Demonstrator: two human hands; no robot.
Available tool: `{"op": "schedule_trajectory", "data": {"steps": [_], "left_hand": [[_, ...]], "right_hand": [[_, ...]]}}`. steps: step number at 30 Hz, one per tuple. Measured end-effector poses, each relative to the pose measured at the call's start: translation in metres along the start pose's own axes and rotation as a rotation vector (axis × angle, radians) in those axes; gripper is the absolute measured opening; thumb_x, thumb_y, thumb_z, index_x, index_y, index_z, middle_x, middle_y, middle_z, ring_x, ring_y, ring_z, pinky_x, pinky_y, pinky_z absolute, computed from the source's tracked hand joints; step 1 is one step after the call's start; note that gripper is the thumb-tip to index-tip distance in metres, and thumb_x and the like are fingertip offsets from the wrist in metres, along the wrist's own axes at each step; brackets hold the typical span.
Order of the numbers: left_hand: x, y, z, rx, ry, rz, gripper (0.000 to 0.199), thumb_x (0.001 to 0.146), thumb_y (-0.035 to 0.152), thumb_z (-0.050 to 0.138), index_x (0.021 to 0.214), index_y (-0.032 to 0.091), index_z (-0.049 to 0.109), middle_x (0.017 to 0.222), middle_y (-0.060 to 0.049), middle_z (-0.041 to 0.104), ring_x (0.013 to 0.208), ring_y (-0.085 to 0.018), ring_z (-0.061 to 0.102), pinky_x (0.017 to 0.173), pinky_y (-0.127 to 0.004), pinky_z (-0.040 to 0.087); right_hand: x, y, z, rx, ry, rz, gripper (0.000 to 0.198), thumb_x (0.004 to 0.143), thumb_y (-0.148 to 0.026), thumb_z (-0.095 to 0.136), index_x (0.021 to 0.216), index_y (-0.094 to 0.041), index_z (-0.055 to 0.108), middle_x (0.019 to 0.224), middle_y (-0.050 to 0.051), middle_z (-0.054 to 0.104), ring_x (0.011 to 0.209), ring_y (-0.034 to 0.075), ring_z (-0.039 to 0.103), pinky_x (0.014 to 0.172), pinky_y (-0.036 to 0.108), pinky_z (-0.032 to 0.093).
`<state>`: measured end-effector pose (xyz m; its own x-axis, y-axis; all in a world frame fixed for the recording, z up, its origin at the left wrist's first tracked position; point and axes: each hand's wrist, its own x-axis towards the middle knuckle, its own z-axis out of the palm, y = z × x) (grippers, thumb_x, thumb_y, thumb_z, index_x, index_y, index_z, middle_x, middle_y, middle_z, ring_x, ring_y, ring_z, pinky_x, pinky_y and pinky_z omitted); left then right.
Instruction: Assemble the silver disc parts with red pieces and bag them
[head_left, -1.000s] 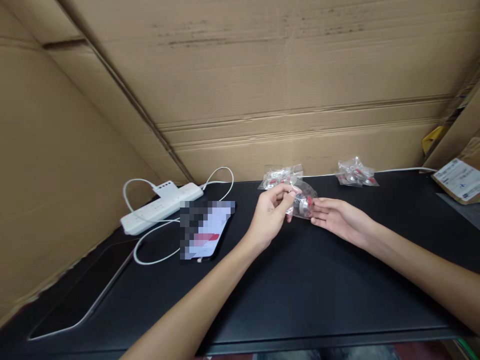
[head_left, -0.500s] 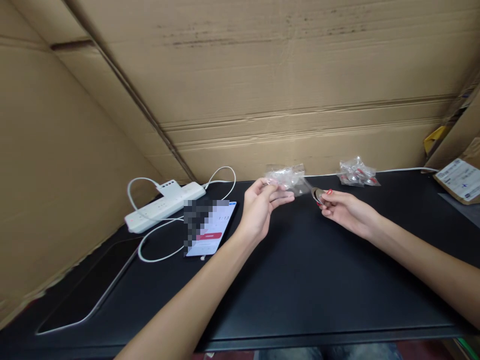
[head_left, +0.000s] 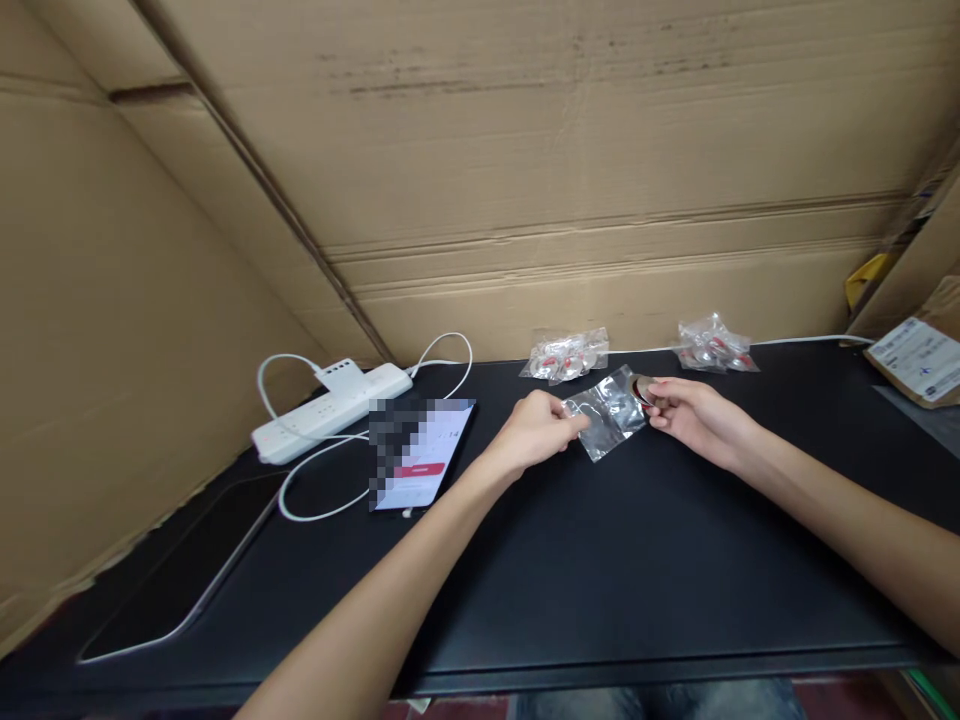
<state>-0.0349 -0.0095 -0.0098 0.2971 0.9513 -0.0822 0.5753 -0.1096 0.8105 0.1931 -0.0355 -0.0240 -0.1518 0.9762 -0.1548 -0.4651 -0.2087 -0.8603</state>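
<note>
My left hand (head_left: pixel 541 430) pinches one end of a small clear plastic bag (head_left: pixel 609 415) between thumb and fingers. The bag lies flat and shiny above the black table. At its far right end my right hand (head_left: pixel 686 415) is closed on a few round, flat metal discs (head_left: pixel 643 389) with a bit of red showing. The discs touch or overlap the bag's right edge; I cannot tell whether any part is inside. Just behind the hands lies a filled plastic bag (head_left: pixel 568 356) of similar discs with red bits. Another filled bag (head_left: pixel 715 344) sits farther right.
On the left are a white power strip (head_left: pixel 330 410) with looping white cables, a lit phone (head_left: pixel 420 460) and a dark tablet (head_left: pixel 184 575). Cardboard walls (head_left: pixel 585 180) enclose the black table (head_left: pixel 637 570). A labelled brown package (head_left: pixel 919 360) lies at the right.
My left hand has turned over and come slightly down; the clear bag now stretches between both hands. The filled bag behind shows fully. My right hand stays nearly in place with the discs.
</note>
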Motion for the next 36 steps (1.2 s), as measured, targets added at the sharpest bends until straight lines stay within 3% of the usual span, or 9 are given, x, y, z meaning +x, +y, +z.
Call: {"op": "schedule_trajectory", "data": {"steps": [2,4,7,10,12,15,22,36], "left_hand": [[-0.002,0.001,-0.002,0.206,0.061,-0.015,0.036,0.073,0.043,0.066,0.048,0.019,0.06,0.045,-0.003,0.054,0.041,-0.013,0.046,0.042,-0.024,0.031],[-0.005,0.004,-0.002,0.409,0.222,-0.003,0.037,0.074,0.048,0.065,0.052,0.019,0.06,0.05,-0.004,0.055,0.047,-0.017,0.049,0.047,-0.028,0.035],[-0.01,0.007,0.002,0.562,0.415,0.253,0.02,0.078,0.038,0.062,0.073,0.018,0.061,0.073,-0.007,0.063,0.071,-0.024,0.058,0.066,-0.035,0.045],[-0.015,0.009,0.008,0.584,0.263,0.592,0.01,0.082,0.02,0.054,0.089,0.017,0.06,0.093,-0.008,0.063,0.095,-0.024,0.055,0.086,-0.037,0.045],[-0.017,0.009,0.012,0.599,0.099,0.692,0.014,0.084,0.015,0.049,0.092,0.017,0.06,0.093,-0.007,0.062,0.096,-0.022,0.054,0.088,-0.035,0.044],[-0.019,0.008,0.015,0.676,0.013,0.677,0.015,0.085,0.018,0.049,0.092,0.018,0.062,0.093,-0.007,0.061,0.093,-0.023,0.053,0.085,-0.036,0.045],[-0.017,0.004,0.001,0.9,0.123,0.475,0.013,0.079,0.027,0.053,0.082,0.017,0.061,0.083,-0.011,0.062,0.089,-0.031,0.054,0.077,-0.043,0.044],[-0.017,0.008,0.004,0.905,0.201,0.456,0.005,0.072,0.019,0.053,0.072,0.018,0.057,0.077,-0.012,0.062,0.083,-0.031,0.058,0.073,-0.043,0.045]], "right_hand": [[-0.001,0.0,0.001,-0.002,0.01,0.004,0.012,0.073,-0.016,0.079,0.074,-0.015,0.067,0.079,0.002,0.06,0.07,0.011,0.05,0.066,0.028,0.041],[-0.001,0.0,0.002,-0.005,0.022,0.004,0.013,0.071,-0.017,0.08,0.074,-0.015,0.067,0.079,0.002,0.06,0.07,0.012,0.051,0.066,0.028,0.041],[-0.001,0.0,0.002,-0.015,0.035,-0.007,0.014,0.07,-0.018,0.081,0.074,-0.015,0.067,0.077,0.002,0.061,0.069,0.012,0.051,0.067,0.03,0.041],[-0.001,0.001,0.002,-0.015,0.039,-0.019,0.014,0.07,-0.018,0.081,0.073,-0.015,0.068,0.078,0.002,0.061,0.069,0.011,0.05,0.066,0.03,0.04],[0.0,0.002,0.002,-0.008,0.034,-0.031,0.012,0.07,-0.017,0.08,0.073,-0.015,0.068,0.079,0.002,0.061,0.069,0.011,0.05,0.065,0.029,0.039],[-0.001,0.001,0.001,-0.012,0.03,-0.045,0.011,0.07,-0.017,0.079,0.073,-0.015,0.068,0.08,0.002,0.061,0.069,0.012,0.049,0.065,0.029,0.039],[-0.002,0.002,0.001,-0.042,0.03,-0.043,0.014,0.069,-0.019,0.08,0.073,-0.015,0.068,0.077,0.002,0.061,0.068,0.012,0.05,0.065,0.03,0.039],[-0.005,0.008,0.011,-0.194,0.036,-0.101,0.018,0.069,-0.021,0.08,0.081,-0.016,0.067,0.084,0.005,0.066,0.066,0.012,0.052,0.06,0.03,0.037]]}}
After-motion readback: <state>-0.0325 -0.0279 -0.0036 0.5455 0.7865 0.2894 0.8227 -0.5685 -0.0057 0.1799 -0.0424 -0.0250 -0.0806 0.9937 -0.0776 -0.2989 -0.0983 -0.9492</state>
